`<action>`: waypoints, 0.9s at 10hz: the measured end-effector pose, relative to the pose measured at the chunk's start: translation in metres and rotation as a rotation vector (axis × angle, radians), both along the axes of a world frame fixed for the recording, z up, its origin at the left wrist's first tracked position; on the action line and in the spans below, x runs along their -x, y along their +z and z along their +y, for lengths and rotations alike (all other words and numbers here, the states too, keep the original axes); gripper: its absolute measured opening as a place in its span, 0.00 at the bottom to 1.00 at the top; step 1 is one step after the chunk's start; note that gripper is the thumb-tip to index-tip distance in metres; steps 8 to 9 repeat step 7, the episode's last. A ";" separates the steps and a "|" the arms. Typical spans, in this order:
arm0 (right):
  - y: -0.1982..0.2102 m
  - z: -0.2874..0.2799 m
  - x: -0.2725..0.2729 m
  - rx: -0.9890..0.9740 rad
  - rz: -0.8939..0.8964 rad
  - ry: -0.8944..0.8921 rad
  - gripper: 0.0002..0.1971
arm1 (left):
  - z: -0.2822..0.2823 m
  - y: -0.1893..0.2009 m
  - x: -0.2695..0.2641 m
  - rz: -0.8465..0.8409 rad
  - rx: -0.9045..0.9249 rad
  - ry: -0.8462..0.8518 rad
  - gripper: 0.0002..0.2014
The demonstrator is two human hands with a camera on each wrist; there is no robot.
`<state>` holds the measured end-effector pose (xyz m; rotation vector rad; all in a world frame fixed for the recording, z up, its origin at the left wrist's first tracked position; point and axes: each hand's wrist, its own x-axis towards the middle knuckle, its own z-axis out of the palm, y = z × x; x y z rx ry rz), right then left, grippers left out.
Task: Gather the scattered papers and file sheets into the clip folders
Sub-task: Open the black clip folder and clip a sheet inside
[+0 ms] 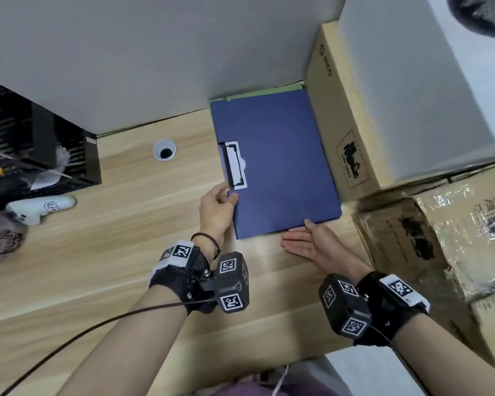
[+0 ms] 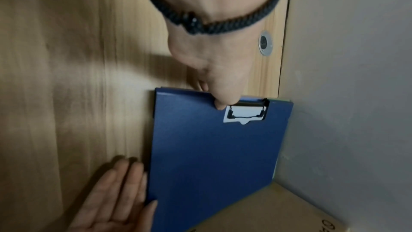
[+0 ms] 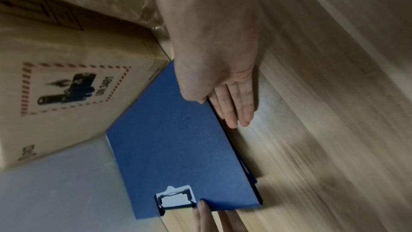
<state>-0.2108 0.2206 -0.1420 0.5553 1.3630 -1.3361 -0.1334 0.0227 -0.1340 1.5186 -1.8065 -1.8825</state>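
A closed blue clip folder (image 1: 277, 164) lies on the wooden desk (image 1: 97, 267), pushed against a cardboard box, with a green folder edge (image 1: 266, 92) showing beneath it at the back. Its metal clip (image 1: 235, 165) sits on the left edge. My left hand (image 1: 217, 207) pinches that edge just below the clip, thumb on top (image 2: 220, 105). My right hand (image 1: 309, 238) lies flat with straight fingers against the folder's near edge (image 3: 231, 110), thumb on the cover. The blue folder (image 2: 214, 156) (image 3: 178, 147) shows closed in both wrist views.
A cardboard box (image 1: 343, 118) stands tight against the folder's right side. A wrapped carton (image 1: 440, 238) sits on the right. A cable hole (image 1: 164, 150) is left of the folder. A black rack (image 1: 40, 155) and a white device (image 1: 40, 208) occupy the left edge.
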 end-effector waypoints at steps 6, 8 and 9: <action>-0.007 -0.006 -0.016 -0.025 0.081 0.037 0.10 | -0.012 0.016 -0.027 0.058 -0.110 -0.363 0.26; -0.002 -0.010 -0.035 -0.070 0.080 0.086 0.11 | -0.021 0.019 -0.061 0.017 -0.174 -0.300 0.18; -0.002 -0.010 -0.035 -0.070 0.080 0.086 0.11 | -0.021 0.019 -0.061 0.017 -0.174 -0.300 0.18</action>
